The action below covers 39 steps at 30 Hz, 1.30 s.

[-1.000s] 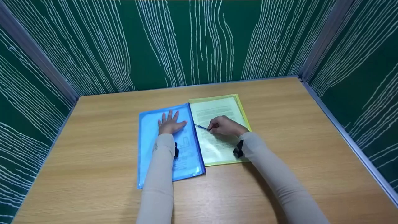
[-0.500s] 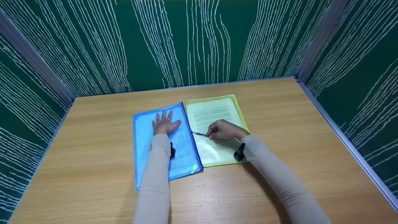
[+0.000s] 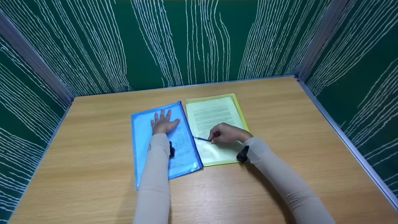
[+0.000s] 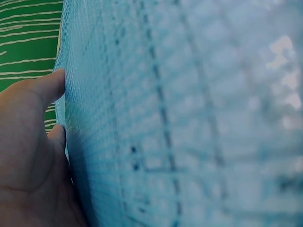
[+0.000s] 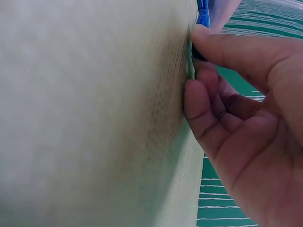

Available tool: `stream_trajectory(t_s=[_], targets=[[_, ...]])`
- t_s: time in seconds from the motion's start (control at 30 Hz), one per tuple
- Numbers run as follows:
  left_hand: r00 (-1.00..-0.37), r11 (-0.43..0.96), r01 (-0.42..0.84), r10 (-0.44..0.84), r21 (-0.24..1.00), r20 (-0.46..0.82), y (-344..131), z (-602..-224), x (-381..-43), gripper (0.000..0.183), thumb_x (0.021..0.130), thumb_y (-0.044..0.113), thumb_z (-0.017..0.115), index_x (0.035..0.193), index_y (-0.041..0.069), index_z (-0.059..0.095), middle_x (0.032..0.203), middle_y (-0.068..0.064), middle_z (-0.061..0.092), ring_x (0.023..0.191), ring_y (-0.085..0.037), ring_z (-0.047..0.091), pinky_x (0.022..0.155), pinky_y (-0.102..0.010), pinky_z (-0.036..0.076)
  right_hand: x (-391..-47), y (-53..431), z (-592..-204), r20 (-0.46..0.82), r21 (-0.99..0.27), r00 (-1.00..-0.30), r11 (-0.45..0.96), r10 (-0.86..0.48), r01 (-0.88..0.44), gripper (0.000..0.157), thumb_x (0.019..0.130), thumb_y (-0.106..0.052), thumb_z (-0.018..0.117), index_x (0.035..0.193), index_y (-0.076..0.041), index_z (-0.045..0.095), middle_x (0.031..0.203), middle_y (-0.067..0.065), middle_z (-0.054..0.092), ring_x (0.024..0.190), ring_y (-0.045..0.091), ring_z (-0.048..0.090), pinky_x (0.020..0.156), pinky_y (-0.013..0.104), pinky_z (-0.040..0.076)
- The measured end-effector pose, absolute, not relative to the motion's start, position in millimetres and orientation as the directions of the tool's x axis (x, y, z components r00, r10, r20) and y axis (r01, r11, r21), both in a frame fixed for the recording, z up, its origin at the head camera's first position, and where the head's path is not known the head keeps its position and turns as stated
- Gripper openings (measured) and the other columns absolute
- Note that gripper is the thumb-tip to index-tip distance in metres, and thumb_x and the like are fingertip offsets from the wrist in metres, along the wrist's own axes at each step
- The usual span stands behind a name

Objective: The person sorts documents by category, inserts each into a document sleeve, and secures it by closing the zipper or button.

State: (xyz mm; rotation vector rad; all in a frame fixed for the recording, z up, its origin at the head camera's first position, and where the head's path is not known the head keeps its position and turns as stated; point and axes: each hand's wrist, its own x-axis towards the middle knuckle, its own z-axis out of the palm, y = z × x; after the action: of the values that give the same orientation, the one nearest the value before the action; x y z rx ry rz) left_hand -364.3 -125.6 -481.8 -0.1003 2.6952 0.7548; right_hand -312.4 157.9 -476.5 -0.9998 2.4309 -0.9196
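Observation:
My left hand [image 3: 164,125] lies flat with spread fingers on a blue translucent zip pouch [image 3: 183,158] holding printed paper. In the left wrist view, the thumb of that hand [image 4: 28,142] shows beside the pouch's mesh surface [image 4: 189,118]. A dark blue zipper [image 3: 190,127] runs along the pouch's right edge. My right hand [image 3: 228,133] pinches the zipper pull [image 3: 201,138] between thumb and curled fingers, drawing it out to the right. The right wrist view shows the blue pull [image 5: 203,16] at the thumb tip of the right hand [image 5: 255,104].
Under the right hand lies a yellow translucent pouch [image 3: 211,109] with a printed sheet inside, its left side overlapped by the blue one. Both rest on a wooden table [image 3: 93,140]. Green panels with white wavy lines [image 3: 146,71] enclose the table's back and sides.
My right hand has slid toward the near edge with the zipper pull, along the zipper. The blue pouch has shifted slightly left under my left hand, which stays flat on it.

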Motion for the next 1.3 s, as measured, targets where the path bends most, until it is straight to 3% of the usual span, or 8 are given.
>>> stream_trajectory(t_s=[0.6,1.13,1.3], targets=[[-0.943,0.851,-0.140,0.042,0.507,-0.332,-126,-485,-365,0.079,0.093,0.061,0.040,0.156,0.026,0.007,0.163,-0.003,-0.010,0.146,-0.032,-0.023,0.116,-0.056,-0.015,-293,166,-472,-0.107,-0.682,-0.632,0.519,-0.768,-0.515,0.009,0.086,-0.006,0.070,0.094,-0.005,0.074,0.091,0.007,0.073,0.077,0.000,0.057,0.069,0.016,0.049],[-0.944,0.852,-0.160,0.016,0.499,-0.330,-134,-485,-364,0.080,0.094,0.061,0.039,0.156,0.025,0.005,0.163,-0.005,-0.012,0.146,-0.034,-0.023,0.115,-0.058,-0.015,-267,175,-469,-0.118,-0.661,-0.534,0.468,-0.837,-0.587,0.010,0.086,-0.003,0.068,0.093,-0.007,0.074,0.090,0.004,0.072,0.077,0.000,0.057,0.070,0.017,0.050],[-0.945,0.848,-0.161,0.015,0.505,-0.327,-135,-484,-365,0.080,0.094,0.060,0.040,0.156,0.024,0.004,0.162,-0.005,-0.013,0.145,-0.034,-0.024,0.115,-0.058,-0.015,-259,181,-469,-0.154,-0.677,-0.542,0.488,-0.826,-0.551,0.010,0.088,-0.006,0.068,0.095,-0.010,0.074,0.091,0.001,0.072,0.077,-0.001,0.057,0.070,0.017,0.050]])
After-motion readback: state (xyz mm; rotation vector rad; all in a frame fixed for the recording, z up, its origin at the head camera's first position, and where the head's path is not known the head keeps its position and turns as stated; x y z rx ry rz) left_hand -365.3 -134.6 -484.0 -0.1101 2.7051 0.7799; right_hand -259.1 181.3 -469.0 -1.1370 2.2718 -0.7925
